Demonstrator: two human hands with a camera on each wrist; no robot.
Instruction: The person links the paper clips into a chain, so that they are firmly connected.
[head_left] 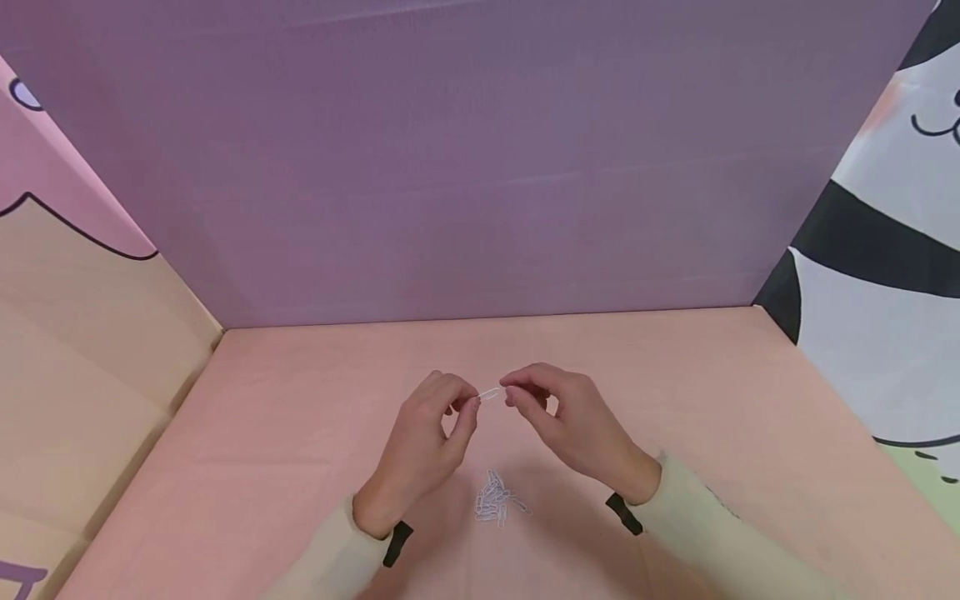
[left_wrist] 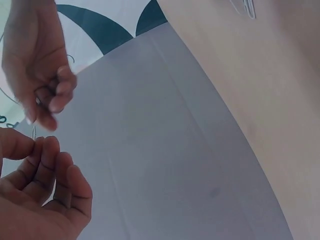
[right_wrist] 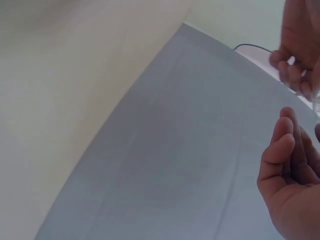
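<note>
Pink cloth covers our worktop (head_left: 300,433), with a purple panel (head_left: 480,167) rising behind it and cartoon-printed panels at either side. From the head view we hold both hands raised above the cloth, our left hand (head_left: 423,442) and our right hand (head_left: 570,421) meeting at their fingertips over a single paper clip (head_left: 489,393). Each hand's grip is closed on one end of it, thumb against forefinger, the other fingers curled. The clip looks pale, thin and wiry, lying roughly level between the two pinches. Only the head view shows the heap of paper clips (head_left: 497,498) on the cloth just below our wrists, small and whitish, tangled together. Our left wrist view catches the clip (left_wrist: 34,132) as a faint thread between the fingertips; a corner of the heap shows at its top edge. Our right wrist view shows mostly the panel and both hands at its edge, the clip too faint to make out.
</note>
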